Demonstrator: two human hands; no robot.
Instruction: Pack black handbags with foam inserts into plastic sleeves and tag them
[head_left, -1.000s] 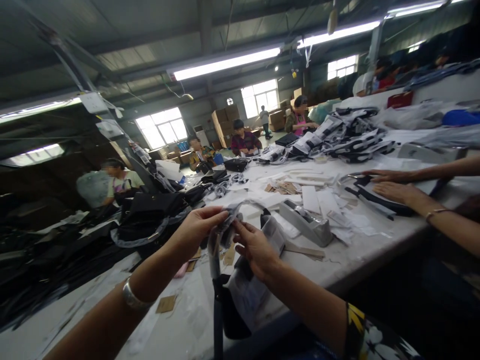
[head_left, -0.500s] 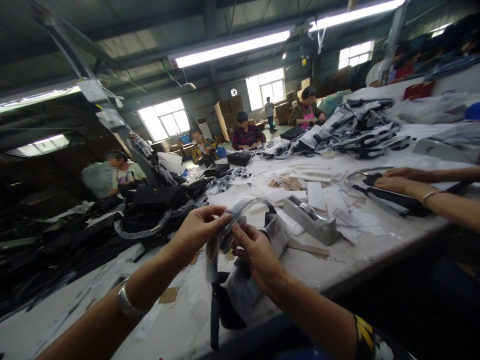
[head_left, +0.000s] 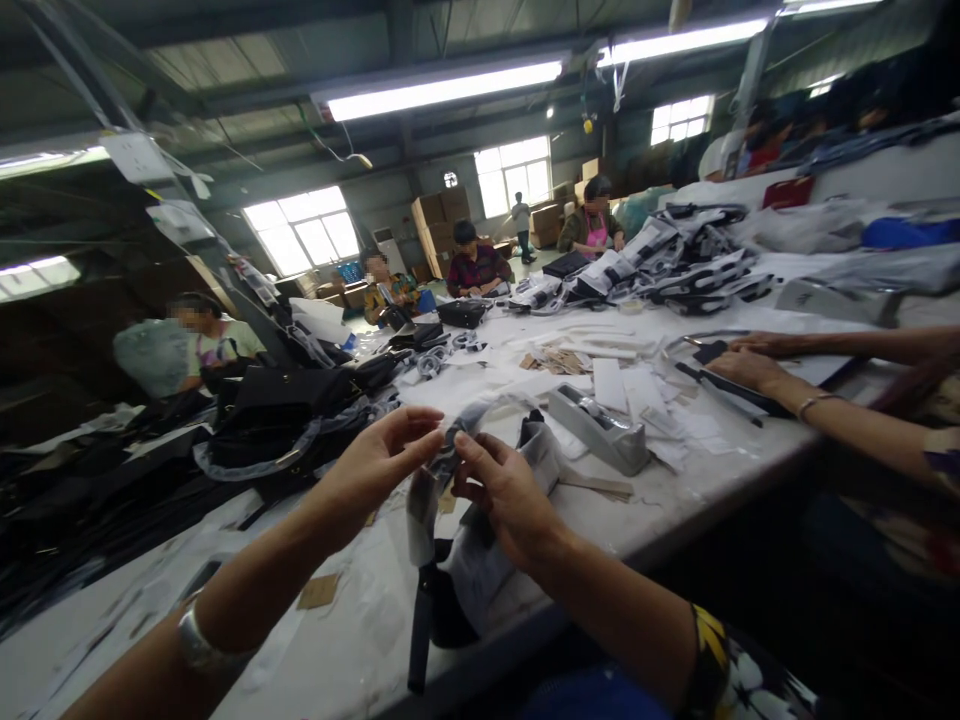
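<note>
My left hand (head_left: 379, 462) and my right hand (head_left: 502, 495) pinch the same black strap wrapped in clear plastic film (head_left: 429, 490) above the white table (head_left: 675, 500). The strap hangs down from my fingers to the table's near edge. Under my right hand lies a black bag part in a whitish plastic wrap (head_left: 487, 570). A silver bracelet (head_left: 196, 645) sits on my left wrist. A grey tape dispenser (head_left: 600, 432) stands just right of my hands.
A co-worker's two hands (head_left: 750, 362) rest on a black strap at the right. Black bags (head_left: 285, 410) pile up at the left. White paper strips and wrapped parts (head_left: 675, 262) cover the far table. Several people sit further back.
My hands stayed together on the wrapped strap and shifted slightly left in view. The strap's lower end swung a little. The co-worker's hands moved slightly along their strap.
</note>
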